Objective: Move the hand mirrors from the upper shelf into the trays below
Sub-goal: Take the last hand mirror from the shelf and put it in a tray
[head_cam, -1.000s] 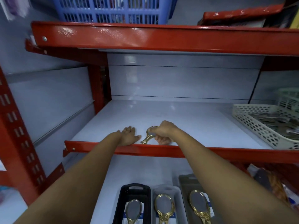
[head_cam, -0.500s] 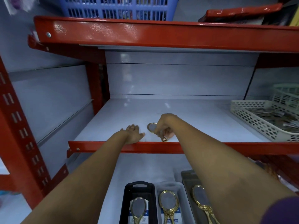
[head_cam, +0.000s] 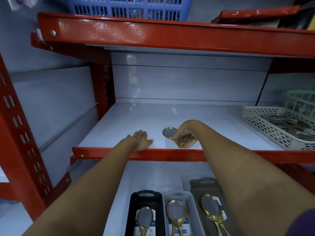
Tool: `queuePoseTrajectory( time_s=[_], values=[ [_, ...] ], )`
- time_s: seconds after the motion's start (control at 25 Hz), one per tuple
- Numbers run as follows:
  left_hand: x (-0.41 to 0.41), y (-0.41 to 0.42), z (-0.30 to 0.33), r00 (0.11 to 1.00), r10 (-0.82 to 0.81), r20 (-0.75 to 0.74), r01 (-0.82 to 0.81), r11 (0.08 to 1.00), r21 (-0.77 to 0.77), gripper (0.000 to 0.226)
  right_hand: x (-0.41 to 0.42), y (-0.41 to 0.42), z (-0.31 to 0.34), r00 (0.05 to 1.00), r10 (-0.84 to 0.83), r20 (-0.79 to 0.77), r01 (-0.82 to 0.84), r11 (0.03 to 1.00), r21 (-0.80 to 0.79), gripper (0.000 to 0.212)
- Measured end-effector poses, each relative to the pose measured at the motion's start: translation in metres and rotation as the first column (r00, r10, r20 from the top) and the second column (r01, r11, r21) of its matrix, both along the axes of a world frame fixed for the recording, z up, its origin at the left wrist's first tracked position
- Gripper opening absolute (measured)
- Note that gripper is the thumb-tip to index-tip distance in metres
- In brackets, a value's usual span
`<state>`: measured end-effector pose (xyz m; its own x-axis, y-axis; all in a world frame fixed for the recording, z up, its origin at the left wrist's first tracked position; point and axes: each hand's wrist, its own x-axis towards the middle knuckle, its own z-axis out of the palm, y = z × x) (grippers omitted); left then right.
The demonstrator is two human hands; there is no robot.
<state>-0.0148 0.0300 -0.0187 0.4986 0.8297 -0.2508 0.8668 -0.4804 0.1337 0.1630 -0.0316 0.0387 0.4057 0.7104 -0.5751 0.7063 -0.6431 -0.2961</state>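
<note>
A small gold hand mirror (head_cam: 169, 132) lies on the white upper shelf (head_cam: 213, 126), close to its red front edge. My right hand (head_cam: 185, 136) is shut on its handle, with the round glass pointing away from me. My left hand (head_cam: 140, 140) rests flat and open on the shelf, a little to the left of the mirror. On the shelf below stand three trays side by side: a black tray (head_cam: 133, 210), a pale tray (head_cam: 190, 206) and a grey tray (head_cam: 196, 189). Each one holds a gold hand mirror.
A white perforated basket (head_cam: 265, 126) with metal items sits at the right of the upper shelf, with a pale green basket (head_cam: 300, 101) behind it. A red beam (head_cam: 170, 36) of the shelf above hangs overhead, carrying a blue basket (head_cam: 129, 9). A red upright (head_cam: 20, 138) stands at left.
My right hand has turned the mirror on the shelf, so its handle now points toward me and its glass away. My left hand has stayed flat on the shelf.
</note>
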Motion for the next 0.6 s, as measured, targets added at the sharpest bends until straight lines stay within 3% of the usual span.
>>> queuePoseTrajectory(
  time_s=[0.12,0.2,0.36,0.6],
  values=[
    [0.000,-0.002,0.002,1.000,0.004,0.005,-0.004,1.000,-0.005,0.069,0.010,-0.003,-0.001,0.992,-0.057,-0.117,0.064,0.997,0.051,0.012],
    [0.000,-0.003,0.003,1.000,0.005,0.005,-0.005,1.000,-0.009,0.069,0.018,-0.008,-0.003,0.956,-0.106,-0.274,0.145,0.981,0.127,0.008],
    [0.000,-0.003,0.002,1.000,0.005,-0.006,-0.005,1.000,-0.008,0.069,0.028,-0.022,-0.010,0.759,-0.128,-0.638,0.321,0.927,0.196,0.003],
    [0.002,-0.001,0.000,1.000,0.001,-0.010,-0.001,1.000,-0.007,0.069,0.038,-0.040,-0.016,0.518,0.001,-0.855,0.481,0.826,0.293,0.018]
  ],
)
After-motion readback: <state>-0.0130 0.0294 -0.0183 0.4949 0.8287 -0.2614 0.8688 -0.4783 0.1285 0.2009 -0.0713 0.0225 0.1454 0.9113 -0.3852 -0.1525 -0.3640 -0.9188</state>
